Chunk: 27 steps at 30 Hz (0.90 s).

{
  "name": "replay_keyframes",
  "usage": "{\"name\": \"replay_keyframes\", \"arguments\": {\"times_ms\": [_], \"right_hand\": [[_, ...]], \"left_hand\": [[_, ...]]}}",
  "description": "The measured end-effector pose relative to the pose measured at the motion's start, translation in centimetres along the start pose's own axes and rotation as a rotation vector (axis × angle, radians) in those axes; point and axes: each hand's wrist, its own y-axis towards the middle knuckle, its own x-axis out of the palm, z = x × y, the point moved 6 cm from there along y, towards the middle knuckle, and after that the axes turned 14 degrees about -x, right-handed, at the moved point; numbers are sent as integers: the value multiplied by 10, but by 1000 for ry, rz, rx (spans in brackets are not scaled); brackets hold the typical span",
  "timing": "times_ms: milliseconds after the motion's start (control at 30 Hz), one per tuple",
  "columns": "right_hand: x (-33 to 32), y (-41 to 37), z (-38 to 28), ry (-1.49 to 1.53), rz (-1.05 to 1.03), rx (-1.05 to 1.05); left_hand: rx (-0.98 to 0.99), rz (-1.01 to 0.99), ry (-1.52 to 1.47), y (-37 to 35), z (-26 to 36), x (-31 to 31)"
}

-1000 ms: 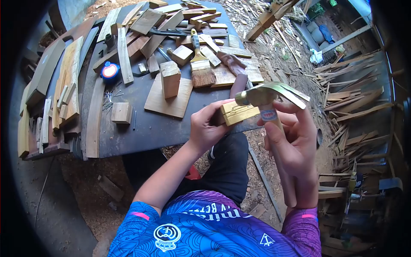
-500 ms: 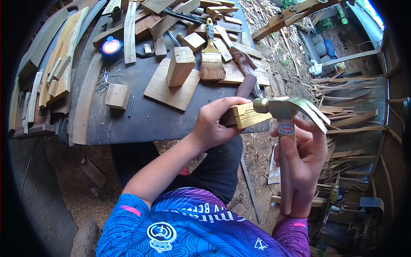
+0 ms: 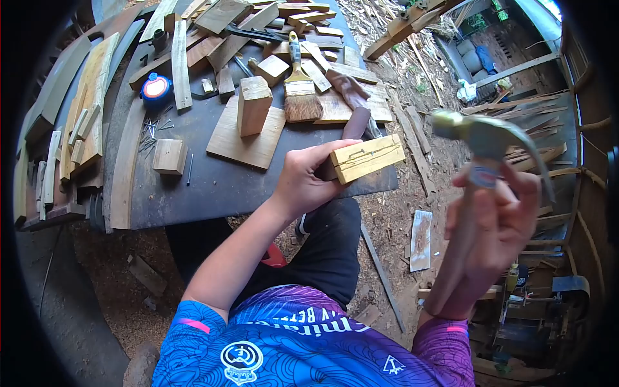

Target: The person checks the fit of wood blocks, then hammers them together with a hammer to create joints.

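My left hand point(image 3: 308, 182) grips a pale wooden block point(image 3: 367, 157) and holds it out past the front edge of the dark table point(image 3: 213, 187). The block's lit face shows a crack or line across it. My right hand point(image 3: 500, 222) is closed around the wooden handle of a claw hammer point(image 3: 485, 138). The hammer head is blurred and sits up and to the right of the block, apart from it.
On the table lie a paintbrush point(image 3: 298, 84), an upright block point(image 3: 253, 105) on a flat board point(image 3: 245, 135), a small square block point(image 3: 169, 156), loose nails point(image 3: 155, 129), a blue and red tape measure point(image 3: 155, 89) and several planks and offcuts. Scrap wood litters the ground at right.
The hammer head was touching the block's end; it has now swung away up and to the right. The left hand still holds the block in nearly the same place.
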Motion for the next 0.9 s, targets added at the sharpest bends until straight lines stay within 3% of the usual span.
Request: {"name": "replay_keyframes", "arguments": {"times_ms": [67, 100, 200, 367, 433, 467, 567, 633, 667, 700, 733, 800, 867, 900], "right_hand": [[6, 1, -6, -63, 38, -6], [5, -10, 10, -31, -135, 165], [18, -18, 37, 92, -477, 257], [-4, 4, -7, 42, -77, -108], [-2, 0, -12, 86, 29, -89], [3, -6, 5, -5, -202, -35], [14, -21, 41, 68, -414, 423], [0, -2, 11, -77, -329, 315], [-6, 5, -3, -167, -207, 85], [-14, 11, -14, -39, -94, -48], [-16, 9, -18, 36, 32, -99], [-12, -7, -1, 106, 38, -59], [19, -22, 26, -2, -505, 339], [27, -27, 34, 129, -460, 277]], "left_hand": [[-8, -4, -17, -1, -3, 3], [-11, -7, -27, -1, -3, 4], [-88, -41, -17, 1, -3, 2], [-16, -16, -16, 0, 0, 4], [-19, -21, -16, 0, -2, 5], [-55, -24, -40, 1, -4, 4], [-99, -59, -82, 0, -5, 7], [-56, -79, -66, -1, -5, 10], [-39, -33, -69, -1, -5, 8], [-59, -42, -62, -1, -6, 8], [-73, -53, -56, -1, -5, 7], [-62, -45, -25, 1, -4, 6], [-97, -8, -98, 4, -12, 6], [-116, 1, -131, 5, -12, 5]]}}
